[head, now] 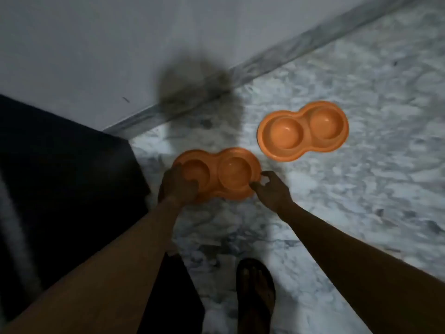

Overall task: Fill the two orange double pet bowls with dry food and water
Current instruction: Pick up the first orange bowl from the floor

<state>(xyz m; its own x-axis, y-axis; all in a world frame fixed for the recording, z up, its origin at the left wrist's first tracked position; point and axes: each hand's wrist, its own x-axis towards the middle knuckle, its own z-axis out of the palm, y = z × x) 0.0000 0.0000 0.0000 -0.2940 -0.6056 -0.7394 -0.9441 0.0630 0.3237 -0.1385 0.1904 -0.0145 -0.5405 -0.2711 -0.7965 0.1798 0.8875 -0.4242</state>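
The whole view is dim and motion-blurred, so fine detail is washing out, and both forearms are running off the bottom edge. The left hand (178,185) is lying over the 9 o'clock end of the near bowl (231,174), hiding much of its left well and rim; its fingers are curling onto that end, but whether they are actually clamping the rim I cannot tell. The right hand (271,190) is sitting at the bowl's 4 o'clock edge with thumb and fingers spread apart, the fingertips (255,186) touching or just beside the rim; blur is making that hard to settle. Both visible wells are looking empty. The far bowl (303,132) is lying flat at 2 o'clock from the near one, apart from it and untouched, both wells bare. Both bowls are resting on the marble floor (361,189). A dark block (60,177), too dark to identify, is crowding the near bowl from 9 o'clock. The wall (96,44) and its skirting (289,51) are running across at 12 o'clock, carrying a soft shadow (192,80). A sandalled foot (255,292) is standing at 6 o'clock, cut off below.
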